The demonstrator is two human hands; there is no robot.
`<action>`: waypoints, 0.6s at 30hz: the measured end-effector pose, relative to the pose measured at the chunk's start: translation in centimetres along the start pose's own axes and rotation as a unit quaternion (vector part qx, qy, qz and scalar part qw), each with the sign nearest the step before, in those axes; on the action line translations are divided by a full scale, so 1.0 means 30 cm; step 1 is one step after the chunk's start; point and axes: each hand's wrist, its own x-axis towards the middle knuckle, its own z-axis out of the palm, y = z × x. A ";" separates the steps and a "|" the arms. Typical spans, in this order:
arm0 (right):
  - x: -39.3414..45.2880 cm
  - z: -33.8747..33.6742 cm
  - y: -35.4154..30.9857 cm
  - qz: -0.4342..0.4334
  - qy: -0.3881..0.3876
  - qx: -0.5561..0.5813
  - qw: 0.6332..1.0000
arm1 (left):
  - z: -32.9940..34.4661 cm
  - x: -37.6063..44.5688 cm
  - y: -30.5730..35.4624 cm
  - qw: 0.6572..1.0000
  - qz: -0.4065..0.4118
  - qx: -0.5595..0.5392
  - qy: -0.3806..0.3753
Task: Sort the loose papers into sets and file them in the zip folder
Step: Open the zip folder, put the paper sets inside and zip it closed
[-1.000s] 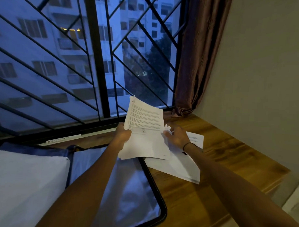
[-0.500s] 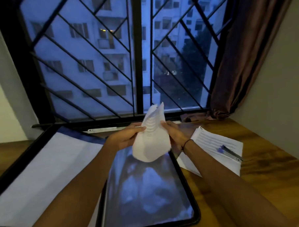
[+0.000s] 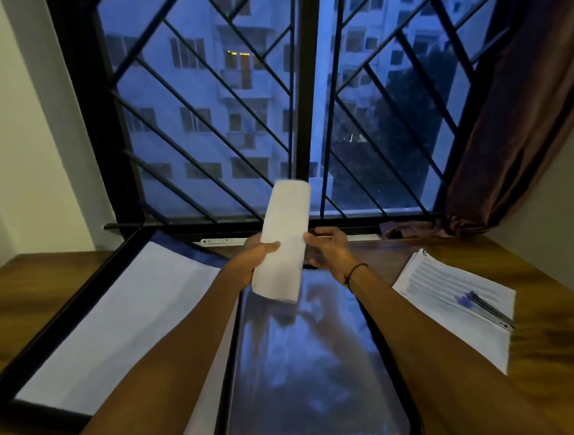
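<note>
papers [image 3: 282, 247] curled, raised over zip folder [image 3: 305, 364] | left hand [image 3: 252, 263] grips | right hand [image 3: 328, 253] seemingly touching

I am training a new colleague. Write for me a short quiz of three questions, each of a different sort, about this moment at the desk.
1. True or false: the pen lies on the stack of printed papers at the right of the desk.
2. Which hand grips the curled sheaf of papers? A) left hand only B) right hand only C) both hands
3. Fill in: the open zip folder lies on the wooden ____.

Key
1. True.
2. A: the left hand's fingers curl round the sheaf; the right hand hangs beside it, its fingers loosely curled, and seems only to touch the edge.
3. Desk.
</note>
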 end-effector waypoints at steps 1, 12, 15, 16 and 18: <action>0.011 0.002 0.002 0.017 -0.013 0.005 1.000 | 0.000 0.002 0.005 1.000 0.005 -0.007 -0.003; 0.087 0.053 0.043 -0.031 -0.083 0.058 0.994 | 0.011 0.024 0.028 0.977 -0.004 0.179 -0.115; 0.112 0.036 0.046 -0.042 -0.043 0.068 0.996 | 0.028 0.026 0.054 0.983 -0.050 0.170 -0.054; 0.122 0.028 0.046 -0.041 -0.016 0.069 0.997 | 0.024 0.034 0.051 0.984 -0.045 0.167 -0.030; 0.147 0.005 0.048 -0.035 0.040 0.075 0.996 | -0.005 0.051 0.024 0.975 0.017 0.222 -0.012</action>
